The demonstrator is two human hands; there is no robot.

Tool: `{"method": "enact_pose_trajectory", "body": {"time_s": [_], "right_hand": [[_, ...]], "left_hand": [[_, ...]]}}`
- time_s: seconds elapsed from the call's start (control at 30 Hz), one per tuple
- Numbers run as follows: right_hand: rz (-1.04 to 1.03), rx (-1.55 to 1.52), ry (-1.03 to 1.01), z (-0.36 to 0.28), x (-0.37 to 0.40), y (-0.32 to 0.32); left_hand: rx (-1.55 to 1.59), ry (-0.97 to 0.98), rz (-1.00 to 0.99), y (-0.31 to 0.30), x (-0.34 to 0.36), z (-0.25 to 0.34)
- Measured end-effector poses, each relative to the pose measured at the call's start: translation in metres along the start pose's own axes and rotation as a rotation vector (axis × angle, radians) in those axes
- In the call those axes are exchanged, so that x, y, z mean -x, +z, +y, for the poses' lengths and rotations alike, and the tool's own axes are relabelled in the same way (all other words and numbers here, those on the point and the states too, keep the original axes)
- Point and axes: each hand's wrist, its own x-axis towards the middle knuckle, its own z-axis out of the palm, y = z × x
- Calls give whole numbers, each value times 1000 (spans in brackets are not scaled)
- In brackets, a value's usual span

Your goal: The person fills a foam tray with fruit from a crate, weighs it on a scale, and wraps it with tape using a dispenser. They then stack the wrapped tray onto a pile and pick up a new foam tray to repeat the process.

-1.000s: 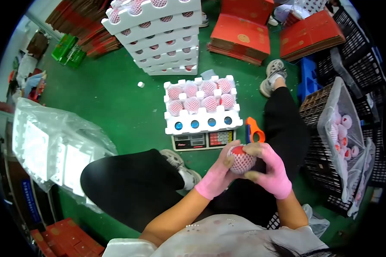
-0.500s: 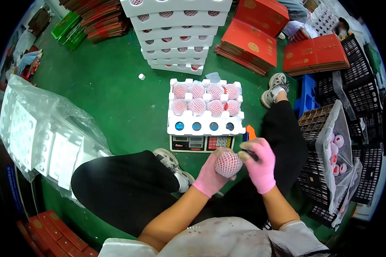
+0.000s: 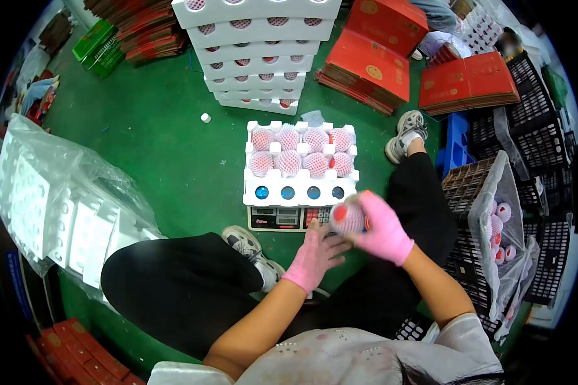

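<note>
My right hand (image 3: 380, 232), in a pink glove, is closed round a net-wrapped fruit (image 3: 348, 218) with a red patch facing up. Just left of it is my left hand (image 3: 313, 258), gloved in pink too, its fingers apart and nothing in them. Beyond both hands a white foam tray (image 3: 295, 192) rests on a digital scale (image 3: 282, 219). Two rows of fruit (image 3: 289, 163) in pink-white nets fill its upper part, and the front wall has round holes showing blue. Part of the scale's keypad is hidden behind the fruit and my fingers.
Stacked foam trays (image 3: 257, 56) stand ahead on the green floor. Red cartons (image 3: 372, 72) lie at the upper right. A lined basket (image 3: 481, 221) with wrapped fruit is at the right. Plastic-covered foam trays (image 3: 77, 231) are at the left. A green basket (image 3: 101, 49) stands far left.
The fruit has passed from my left hand to my right and moved up toward the tray. My left hand has opened. The whole view has shifted slightly.
</note>
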Motion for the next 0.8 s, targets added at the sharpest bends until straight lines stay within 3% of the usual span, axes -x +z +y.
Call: {"method": "enact_pose_trajectory", "body": {"time_s": [0.03,0.13,0.27,0.47,0.53,0.6,0.63,0.7,0.73,0.77,0.8], "right_hand": [[90,1,136,8,-13,1],[139,229,249,42,-42,27],[99,510,245,68,-53,64],[169,526,197,83,-55,83],[-145,713,296,78,-68,75],[-243,754,251,50,-55,40],[-165,573,271,34,-42,22],[367,349,98,33,-6,16],[511,286,45,23,12,-23],[642,216,-25,6,40,-70],[597,383,147,-4,70,-116]], "left_hand": [[-1,42,58,-5,-4,-5],[15,118,177,-18,-16,-11],[7,85,132,-13,-16,-12],[-34,138,111,-23,-18,-18],[-63,147,98,-24,-18,-18],[-87,128,70,-31,-21,-20],[-92,131,41,-41,-22,-20],[-95,121,105,-47,-22,-18],[-105,114,133,-49,-22,-17],[-105,118,174,-47,-21,-18],[-101,92,196,-33,-16,-17]]}}
